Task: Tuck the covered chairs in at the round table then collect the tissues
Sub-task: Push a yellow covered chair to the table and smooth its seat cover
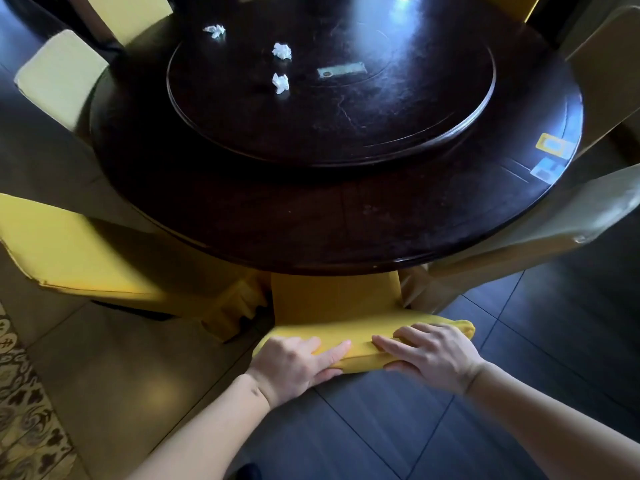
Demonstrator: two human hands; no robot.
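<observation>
A yellow-covered chair (332, 303) stands directly in front of me, its seat under the edge of the dark round table (311, 230). My left hand (294, 363) and my right hand (429, 355) both grip the top of its backrest, fingers over the top and thumbs underneath. Three crumpled white tissues lie on the table's raised turntable (346, 126): one at the far left (214, 30), one in the middle (282, 50), one nearer me (280, 83).
More covered chairs ring the table: a yellow one at the left (69, 251), a pale one at the far left (59, 77), pale ones at the right (540, 230) and far right (609, 64). Cards (552, 155) lie on the table's right rim. A patterned rug (24, 410) lies bottom left.
</observation>
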